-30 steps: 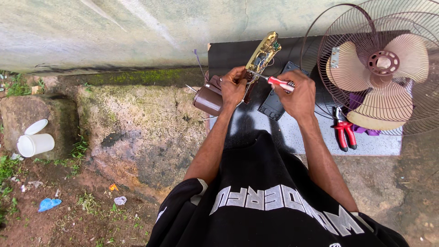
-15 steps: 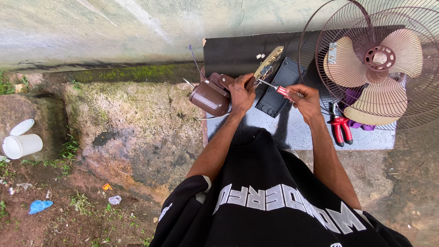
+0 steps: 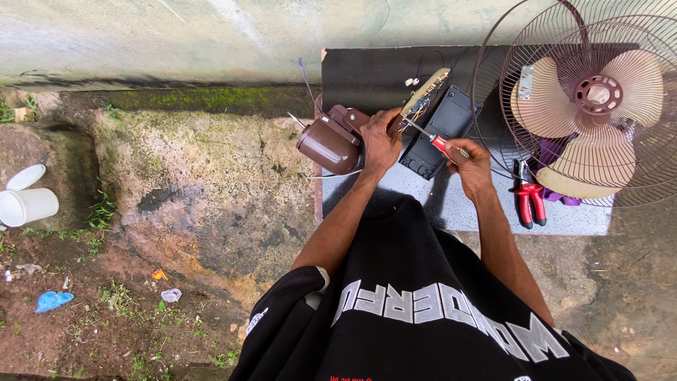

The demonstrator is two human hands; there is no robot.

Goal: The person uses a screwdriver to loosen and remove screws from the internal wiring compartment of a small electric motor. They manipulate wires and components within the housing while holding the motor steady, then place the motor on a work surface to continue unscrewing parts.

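My left hand (image 3: 379,140) grips a tan circuit board (image 3: 425,92) by its lower end, tilted up toward the wall. Just left of that hand sits a brown fan motor housing (image 3: 330,142) with thin wires trailing from it. My right hand (image 3: 467,158) is closed around a red-handled screwdriver (image 3: 431,139), whose metal tip points up-left at the board. A black plastic casing (image 3: 441,131) lies flat under and between both hands on the grey speckled slab (image 3: 564,215).
A fan with a wire cage and beige blades (image 3: 591,106) leans at the right. Red-handled pliers (image 3: 529,199) lie on the slab beside purple cloth (image 3: 556,156). A black panel (image 3: 367,74) stands against the wall. A white cup (image 3: 27,206) and litter sit at the left.
The circuit board has come down from an upright hold to a lower tilt. The screwdriver tip has swung in to the board. The view has shifted slightly.
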